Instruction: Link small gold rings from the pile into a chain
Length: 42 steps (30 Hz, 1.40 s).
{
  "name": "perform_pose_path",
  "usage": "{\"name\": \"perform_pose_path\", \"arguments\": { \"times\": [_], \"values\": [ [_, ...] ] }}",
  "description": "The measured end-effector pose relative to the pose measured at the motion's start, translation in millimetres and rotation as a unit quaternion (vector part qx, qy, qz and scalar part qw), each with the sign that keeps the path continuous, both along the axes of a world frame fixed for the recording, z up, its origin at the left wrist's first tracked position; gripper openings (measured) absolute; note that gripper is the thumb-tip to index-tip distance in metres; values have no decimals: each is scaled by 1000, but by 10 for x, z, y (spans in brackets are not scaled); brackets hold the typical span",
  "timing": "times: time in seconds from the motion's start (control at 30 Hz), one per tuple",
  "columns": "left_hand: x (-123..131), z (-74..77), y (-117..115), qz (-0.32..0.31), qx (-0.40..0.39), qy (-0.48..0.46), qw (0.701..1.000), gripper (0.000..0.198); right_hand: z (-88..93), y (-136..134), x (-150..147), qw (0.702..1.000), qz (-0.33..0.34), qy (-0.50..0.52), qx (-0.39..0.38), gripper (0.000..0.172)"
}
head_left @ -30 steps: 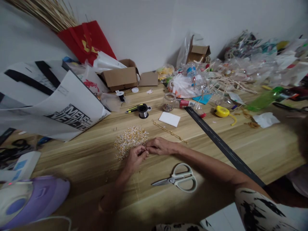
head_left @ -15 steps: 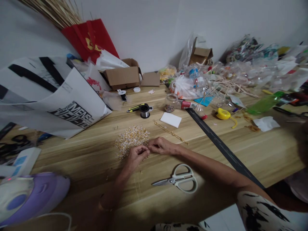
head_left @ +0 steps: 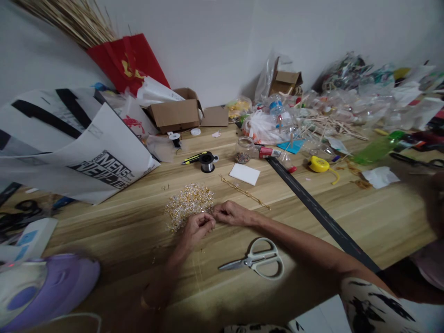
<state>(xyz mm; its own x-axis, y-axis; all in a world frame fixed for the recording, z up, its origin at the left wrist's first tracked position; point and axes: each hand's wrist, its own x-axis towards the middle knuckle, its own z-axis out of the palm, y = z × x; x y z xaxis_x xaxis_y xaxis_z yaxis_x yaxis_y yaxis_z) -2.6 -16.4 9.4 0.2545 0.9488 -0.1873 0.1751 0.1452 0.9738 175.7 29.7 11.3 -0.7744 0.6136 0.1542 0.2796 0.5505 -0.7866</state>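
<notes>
A tangled heap of gold and clear beads on wire [head_left: 189, 201] lies on the wooden table. At its lower right edge, my left hand [head_left: 199, 227] has its fingertips pinched together. Facing it, my right hand [head_left: 229, 213] is closed too, with the fingers of both hands almost touching. What they pinch is too small or too hidden to make out. Behind my right hand stretches a gold beaded chain [head_left: 244, 192]. Scissors with pale handles [head_left: 265, 259] lie on the table below my right forearm.
A spool of wire [head_left: 207, 163], a box cutter [head_left: 194, 158], a jar of beads [head_left: 244, 150] and a white card [head_left: 244, 174] stand or lie farther back. A long black strip [head_left: 322, 217] crosses the right side, near a yellow tape measure [head_left: 319, 164]. A purple iron [head_left: 65, 286] sits at left.
The view has shifted slightly. Both hands stay pinched together at the edge of the bead heap, with hardly any movement.
</notes>
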Motion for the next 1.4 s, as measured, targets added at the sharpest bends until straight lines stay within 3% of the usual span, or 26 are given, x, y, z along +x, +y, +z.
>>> {"name": "perform_pose_path", "arguments": {
  "times": [0.47,0.7,1.13,1.27,1.4],
  "values": [
    [17,16,-4,-4,34,23,999,13,-31,14,10,1000,-1,7,-17,24],
    [15,33,-17,-11,7,6,1000,18,-14,26,29,999,5,17,-42,30],
    [-41,104,-29,-108,-51,-29,992,30,126,30,74,999,-6,16,-50,34],
    [-61,94,-35,-135,-45,-36,989,28,195,95,64,999,-25,22,20,23],
    [-80,70,-44,-170,-49,-41,983,27,236,340,44,985,-100,15,141,21]
  ]
}}
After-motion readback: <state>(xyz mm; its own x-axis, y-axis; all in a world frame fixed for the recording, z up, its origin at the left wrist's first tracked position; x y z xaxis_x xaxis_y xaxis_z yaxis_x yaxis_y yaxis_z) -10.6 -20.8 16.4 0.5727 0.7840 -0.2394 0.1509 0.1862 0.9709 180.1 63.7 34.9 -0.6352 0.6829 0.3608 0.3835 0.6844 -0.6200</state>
